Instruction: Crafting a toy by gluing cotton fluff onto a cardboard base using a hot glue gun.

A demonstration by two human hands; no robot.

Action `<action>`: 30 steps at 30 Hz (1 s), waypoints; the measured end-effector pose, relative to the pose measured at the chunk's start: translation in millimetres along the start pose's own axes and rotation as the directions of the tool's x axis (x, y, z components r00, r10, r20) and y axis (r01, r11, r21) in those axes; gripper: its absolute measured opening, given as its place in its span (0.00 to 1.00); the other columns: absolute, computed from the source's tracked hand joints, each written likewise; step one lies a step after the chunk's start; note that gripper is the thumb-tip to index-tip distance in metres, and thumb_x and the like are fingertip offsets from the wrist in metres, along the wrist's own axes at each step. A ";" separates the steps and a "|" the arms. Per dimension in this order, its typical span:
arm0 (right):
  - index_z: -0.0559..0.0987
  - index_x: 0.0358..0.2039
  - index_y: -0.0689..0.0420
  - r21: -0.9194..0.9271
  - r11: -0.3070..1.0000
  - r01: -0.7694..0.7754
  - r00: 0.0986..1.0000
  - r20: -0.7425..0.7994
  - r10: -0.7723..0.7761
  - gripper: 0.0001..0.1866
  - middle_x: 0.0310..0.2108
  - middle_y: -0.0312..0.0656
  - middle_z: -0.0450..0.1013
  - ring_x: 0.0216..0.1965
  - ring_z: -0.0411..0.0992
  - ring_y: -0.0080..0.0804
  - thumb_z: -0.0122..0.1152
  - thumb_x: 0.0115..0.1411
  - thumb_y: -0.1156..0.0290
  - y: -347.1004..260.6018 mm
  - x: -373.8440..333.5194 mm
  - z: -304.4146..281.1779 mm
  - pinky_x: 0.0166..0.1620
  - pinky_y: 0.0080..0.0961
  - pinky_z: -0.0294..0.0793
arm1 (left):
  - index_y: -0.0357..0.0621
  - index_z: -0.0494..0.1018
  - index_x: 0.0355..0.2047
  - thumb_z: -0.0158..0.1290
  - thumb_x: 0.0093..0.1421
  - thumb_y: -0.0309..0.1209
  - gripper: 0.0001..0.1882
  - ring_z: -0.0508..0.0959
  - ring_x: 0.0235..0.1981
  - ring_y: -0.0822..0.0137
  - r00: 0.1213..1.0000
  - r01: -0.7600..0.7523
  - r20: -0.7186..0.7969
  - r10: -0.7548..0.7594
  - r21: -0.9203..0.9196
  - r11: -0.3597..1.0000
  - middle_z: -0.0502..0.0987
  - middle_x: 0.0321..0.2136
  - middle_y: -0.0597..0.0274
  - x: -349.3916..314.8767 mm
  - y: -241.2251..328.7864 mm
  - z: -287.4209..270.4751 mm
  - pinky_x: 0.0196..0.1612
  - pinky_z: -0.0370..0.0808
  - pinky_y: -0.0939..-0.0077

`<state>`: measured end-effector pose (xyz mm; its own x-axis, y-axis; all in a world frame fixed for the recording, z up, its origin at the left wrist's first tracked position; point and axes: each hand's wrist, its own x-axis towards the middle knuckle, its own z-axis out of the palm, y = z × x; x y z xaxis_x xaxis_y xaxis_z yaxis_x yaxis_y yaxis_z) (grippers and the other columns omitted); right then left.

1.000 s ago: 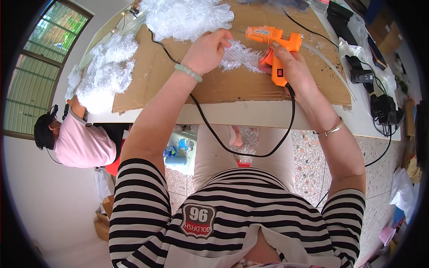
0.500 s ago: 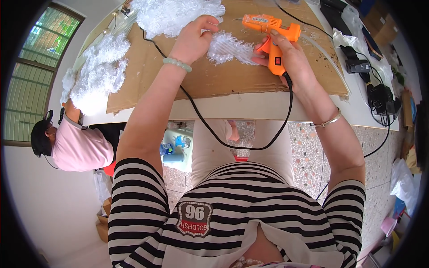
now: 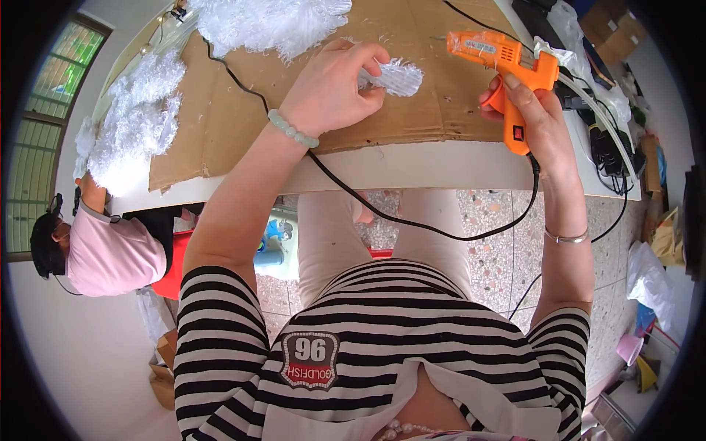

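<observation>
My right hand grips the handle of an orange hot glue gun, with the fingers by its trigger. The gun's nozzle points left, over the cardboard. A clear glue stick curves out of its back. My left hand is curled around a small white fringed strip. One end of the strip sticks out to the right past the fingers, and the rest is hidden by the hand. The two hands are apart, above the brown cardboard.
A heap of white fringed material lies beyond my left hand, and another pile at the left. The gun's black cord loops off the table's front edge. Black adapters lie at the right. Another person works at the left.
My right hand has moved the glue gun right, away from the strip. My left hand has closed around the strip, which lay flat on the cardboard before.
</observation>
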<state>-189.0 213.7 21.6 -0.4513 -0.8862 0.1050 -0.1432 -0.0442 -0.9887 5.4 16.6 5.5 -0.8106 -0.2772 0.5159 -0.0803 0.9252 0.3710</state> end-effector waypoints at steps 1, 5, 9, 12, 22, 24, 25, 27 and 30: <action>0.73 0.40 0.63 -0.076 0.997 -0.026 1.000 0.012 0.027 0.19 0.31 0.41 0.74 0.34 0.73 0.26 0.50 0.63 0.57 4.0 -1.9 -2.2 0.41 0.24 0.74 | 0.45 0.70 0.34 0.52 0.45 0.24 0.13 0.75 0.30 0.59 0.999 -0.032 -0.008 0.032 0.024 0.999 0.79 0.27 0.64 1.4 0.4 0.3 0.37 0.72 0.66; 0.75 0.36 0.60 -0.324 0.944 -0.068 0.990 0.092 0.103 0.18 0.28 0.36 0.74 0.30 0.68 0.19 0.51 0.62 0.56 15.0 -8.4 -6.4 0.35 0.18 0.67 | 0.45 0.70 0.34 0.51 0.45 0.23 0.13 0.75 0.29 0.58 1.000 -0.010 -0.001 0.010 -0.019 1.000 0.79 0.26 0.63 5.5 -10.2 5.0 0.38 0.72 0.66; 0.76 0.36 0.60 -0.361 0.932 -0.027 0.991 0.111 0.072 0.19 0.27 0.32 0.73 0.28 0.65 0.17 0.52 0.62 0.55 15.6 -8.8 -2.0 0.32 0.16 0.64 | 0.44 0.69 0.32 0.49 0.45 0.21 0.12 0.75 0.28 0.57 1.000 -0.022 -0.011 0.022 -0.020 1.000 0.79 0.25 0.63 4.9 -15.5 8.4 0.40 0.71 0.66; 0.76 0.36 0.60 -0.398 0.914 -0.078 0.989 0.085 0.121 0.19 0.27 0.32 0.73 0.27 0.64 0.16 0.52 0.62 0.54 14.7 -7.2 4.0 0.31 0.16 0.63 | 0.44 0.69 0.32 0.47 0.45 0.20 0.11 0.75 0.28 0.58 0.998 -0.050 -0.043 0.049 -0.028 0.998 0.79 0.25 0.64 3.8 -21.0 10.7 0.40 0.71 0.66; 0.77 0.29 0.59 -0.438 0.898 -0.048 0.995 0.062 0.083 0.20 0.22 0.29 0.67 0.22 0.59 0.15 0.52 0.62 0.53 14.9 -4.7 13.2 0.25 0.16 0.58 | 0.46 0.69 0.33 0.46 0.47 0.19 0.12 0.76 0.31 0.59 0.996 -0.078 -0.046 0.078 0.005 0.997 0.79 0.24 0.65 -0.3 -24.4 14.7 0.44 0.69 0.65; 0.77 0.29 0.59 -0.450 0.893 -0.011 0.996 0.070 0.047 0.20 0.21 0.29 0.67 0.22 0.59 0.16 0.51 0.62 0.53 15.3 -4.5 13.8 0.25 0.15 0.58 | 0.46 0.69 0.33 0.46 0.47 0.20 0.12 0.76 0.32 0.60 0.995 -0.081 -0.056 0.082 0.008 0.997 0.79 0.24 0.65 -0.4 -24.8 15.4 0.44 0.69 0.65; 0.77 0.29 0.59 -0.450 0.893 -0.009 0.996 0.074 0.047 0.20 0.21 0.29 0.67 0.22 0.59 0.16 0.51 0.62 0.53 16.2 -4.2 12.9 0.25 0.15 0.58 | 0.46 0.70 0.34 0.46 0.47 0.20 0.13 0.76 0.33 0.60 0.994 -0.087 -0.064 0.087 0.011 0.996 0.79 0.25 0.65 -0.7 -24.5 15.7 0.44 0.69 0.65; 0.76 0.29 0.59 -0.482 0.874 -0.067 0.992 0.060 0.110 0.21 0.21 0.29 0.67 0.22 0.59 0.16 0.51 0.62 0.52 17.8 -3.6 10.4 0.25 0.16 0.58 | 0.46 0.70 0.34 0.46 0.47 0.20 0.13 0.76 0.33 0.60 0.995 -0.079 -0.066 0.080 0.015 0.997 0.79 0.25 0.65 -1.3 -24.1 15.9 0.44 0.69 0.65; 0.76 0.29 0.60 -0.485 0.873 -0.057 0.995 0.046 0.090 0.21 0.21 0.30 0.68 0.22 0.60 0.16 0.51 0.62 0.52 16.4 -4.2 12.2 0.25 0.16 0.59 | 0.46 0.70 0.34 0.46 0.47 0.20 0.13 0.76 0.34 0.60 0.996 -0.070 -0.062 0.070 0.014 0.997 0.79 0.25 0.65 -1.7 -24.9 15.7 0.44 0.69 0.65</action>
<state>-178.7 211.1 3.5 -0.4216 -0.9067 0.0101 -0.5263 0.2356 -0.8170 -0.3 -1.8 -16.8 -0.7767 -0.2269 0.5876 -0.0316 0.9457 0.3234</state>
